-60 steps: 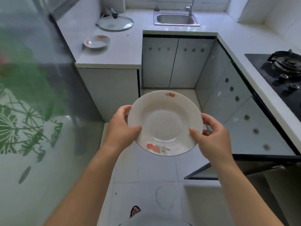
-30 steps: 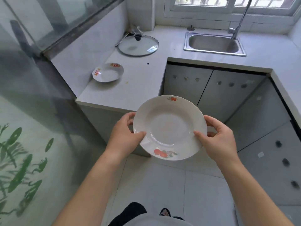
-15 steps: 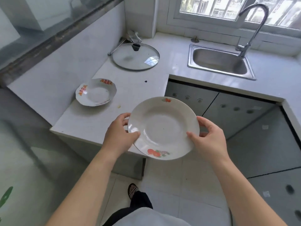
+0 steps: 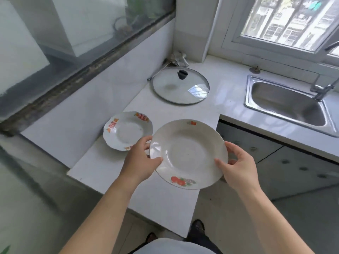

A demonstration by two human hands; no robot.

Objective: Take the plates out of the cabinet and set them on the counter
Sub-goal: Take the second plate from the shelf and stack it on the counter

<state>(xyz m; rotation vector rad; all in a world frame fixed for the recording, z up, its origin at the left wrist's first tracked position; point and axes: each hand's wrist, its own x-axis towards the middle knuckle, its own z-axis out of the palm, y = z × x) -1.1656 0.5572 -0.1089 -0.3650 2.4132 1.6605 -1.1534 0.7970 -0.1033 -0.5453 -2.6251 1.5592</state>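
A person holds 1 big white plate (image 4: 189,153) with 2 hands. The left hand (image 4: 139,161) grips the left edge of the plate, with the thumb on top of the rim and the fingers under it. The right hand (image 4: 238,167) grips the right edge the same way. The plate has little red fruit pictures on the rim, near and far. It is up in the air, tipped a bit toward the person, over the front right part of the white counter (image 4: 95,171).

A small plate (image 4: 126,131) with a wavy edge and red and orange pictures sits flat on the counter, just to the left of the big plate and close to the wall. The left hand hides a bit of its near edge.

Farther back, a glass lid (image 4: 180,86) with a black knob lies on the counter. A metal sink (image 4: 286,105) is to the right, with a tap (image 4: 322,88) behind it. Gray cabinet doors (image 4: 275,162) are under the sink.
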